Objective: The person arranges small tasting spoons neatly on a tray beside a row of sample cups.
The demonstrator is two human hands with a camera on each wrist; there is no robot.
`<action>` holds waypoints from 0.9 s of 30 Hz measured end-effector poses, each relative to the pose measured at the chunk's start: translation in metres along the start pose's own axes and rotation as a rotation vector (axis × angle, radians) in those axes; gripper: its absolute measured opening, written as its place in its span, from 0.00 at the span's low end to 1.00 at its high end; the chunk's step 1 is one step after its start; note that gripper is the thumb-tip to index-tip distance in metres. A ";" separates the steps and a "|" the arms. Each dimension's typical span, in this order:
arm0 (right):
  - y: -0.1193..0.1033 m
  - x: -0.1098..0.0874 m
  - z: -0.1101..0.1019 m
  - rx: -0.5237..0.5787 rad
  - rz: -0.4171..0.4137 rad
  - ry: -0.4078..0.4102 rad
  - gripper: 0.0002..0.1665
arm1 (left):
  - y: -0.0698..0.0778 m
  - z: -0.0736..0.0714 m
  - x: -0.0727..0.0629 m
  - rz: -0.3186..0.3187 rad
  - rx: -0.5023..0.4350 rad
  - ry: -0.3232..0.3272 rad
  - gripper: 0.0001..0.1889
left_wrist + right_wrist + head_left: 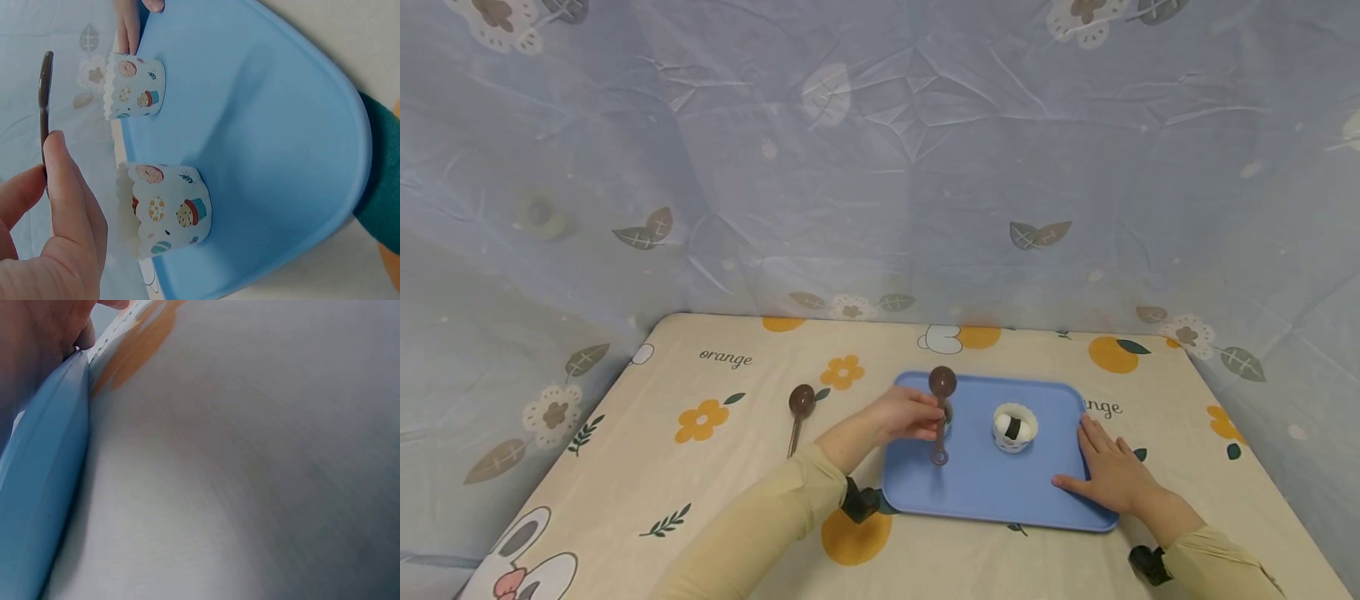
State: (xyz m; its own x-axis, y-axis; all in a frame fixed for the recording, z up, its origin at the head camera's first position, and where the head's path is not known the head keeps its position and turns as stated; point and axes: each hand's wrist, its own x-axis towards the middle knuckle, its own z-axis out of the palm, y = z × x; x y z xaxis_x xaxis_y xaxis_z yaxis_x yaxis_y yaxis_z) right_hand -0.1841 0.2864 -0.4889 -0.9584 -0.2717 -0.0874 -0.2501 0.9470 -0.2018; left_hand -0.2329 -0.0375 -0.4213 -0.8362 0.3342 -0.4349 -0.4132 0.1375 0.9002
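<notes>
My left hand pinches a brown spoon by its handle, between thumb and fingers. The spoon is held above the left paper cup, which is mostly hidden behind the hand in the head view. A bit of something red shows at that cup's opening in the left wrist view. To its right stands a second paper cup, holding a white piece with a black band. Both cups stand on a blue tray. My right hand rests on the tray's right edge with fingers extended.
Another brown spoon lies on the patterned tablecloth, left of the tray. Behind the table hangs a grey-blue curtain with leaves and flowers, which also lines both sides.
</notes>
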 end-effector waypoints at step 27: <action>-0.001 0.001 -0.002 0.004 -0.007 0.010 0.61 | 0.002 0.035 0.007 0.026 0.004 0.005 0.13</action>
State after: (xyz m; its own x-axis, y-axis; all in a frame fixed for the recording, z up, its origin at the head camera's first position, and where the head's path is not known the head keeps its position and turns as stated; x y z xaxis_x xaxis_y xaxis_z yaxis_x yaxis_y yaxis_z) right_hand -0.1851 0.2855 -0.4871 -0.9580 -0.2763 -0.0766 -0.2558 0.9444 -0.2066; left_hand -0.2270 -0.0028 -0.4215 -0.8484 0.3330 -0.4115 -0.3900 0.1323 0.9112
